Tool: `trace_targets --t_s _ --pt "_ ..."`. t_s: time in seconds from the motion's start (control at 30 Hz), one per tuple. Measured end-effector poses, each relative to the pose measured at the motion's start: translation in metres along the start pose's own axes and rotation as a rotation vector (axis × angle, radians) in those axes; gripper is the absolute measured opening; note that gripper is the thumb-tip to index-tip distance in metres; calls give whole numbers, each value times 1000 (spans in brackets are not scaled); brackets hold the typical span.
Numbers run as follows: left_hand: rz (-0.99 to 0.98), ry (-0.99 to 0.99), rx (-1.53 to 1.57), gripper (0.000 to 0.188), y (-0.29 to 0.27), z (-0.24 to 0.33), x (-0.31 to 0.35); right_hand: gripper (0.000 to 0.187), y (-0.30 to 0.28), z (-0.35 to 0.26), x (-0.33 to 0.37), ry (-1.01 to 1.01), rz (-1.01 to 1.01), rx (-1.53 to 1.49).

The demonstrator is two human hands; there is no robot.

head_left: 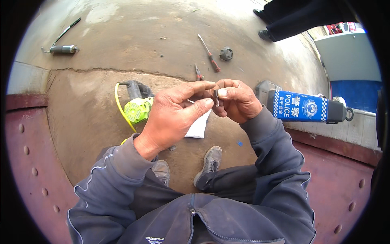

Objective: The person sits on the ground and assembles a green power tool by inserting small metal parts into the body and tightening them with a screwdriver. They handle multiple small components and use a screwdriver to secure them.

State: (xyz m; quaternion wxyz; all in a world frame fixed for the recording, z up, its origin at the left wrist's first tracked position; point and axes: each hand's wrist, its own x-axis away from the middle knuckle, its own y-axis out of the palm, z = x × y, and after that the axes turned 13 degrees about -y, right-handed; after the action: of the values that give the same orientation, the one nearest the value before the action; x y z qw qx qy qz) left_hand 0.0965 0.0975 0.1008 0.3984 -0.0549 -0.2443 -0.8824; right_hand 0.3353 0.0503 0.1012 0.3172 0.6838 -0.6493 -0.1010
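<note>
In front of me my right hand [239, 99] pinches a small coil spring with a dark end [216, 99] between thumb and fingers. Close to its left side is my left hand [178, 107], its index finger and thumb stretched toward the spring with a gap between them. The remaining left fingers are partly hidden. A thin pale sliver shows in that gap; I cannot tell whether it is held. Below the hands lies a white sheet or packet [198, 128], partly covered by my left hand. Left of that hand, a lime-green and black power tool [137, 106] rests on the ground.
On the concrete ahead lie pliers [198, 73], a screwdriver [212, 61] and a black round part [226, 53]. A cylindrical tool [64, 49] sits far left. A blue-and-black case [302, 106] stands at right. Another person's dark trouser legs [300, 18] are far right.
</note>
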Motion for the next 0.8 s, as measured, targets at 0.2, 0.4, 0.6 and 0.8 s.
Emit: trace_targets --t_s 0.2,0.4,0.6,0.8 --pt "-9 -14 185 36 -16 27 35 19 41 2 -21 123 -182 -97" --pt "223 152 136 23 -17 26 61 22 69 6 -30 135 -191 -54" --pt "507 226 -68 18 -22 33 76 20 95 17 -39 56 -213 -20" --pt "693 228 -67 12 -27 10 81 18 93 50 -56 66 -293 10"
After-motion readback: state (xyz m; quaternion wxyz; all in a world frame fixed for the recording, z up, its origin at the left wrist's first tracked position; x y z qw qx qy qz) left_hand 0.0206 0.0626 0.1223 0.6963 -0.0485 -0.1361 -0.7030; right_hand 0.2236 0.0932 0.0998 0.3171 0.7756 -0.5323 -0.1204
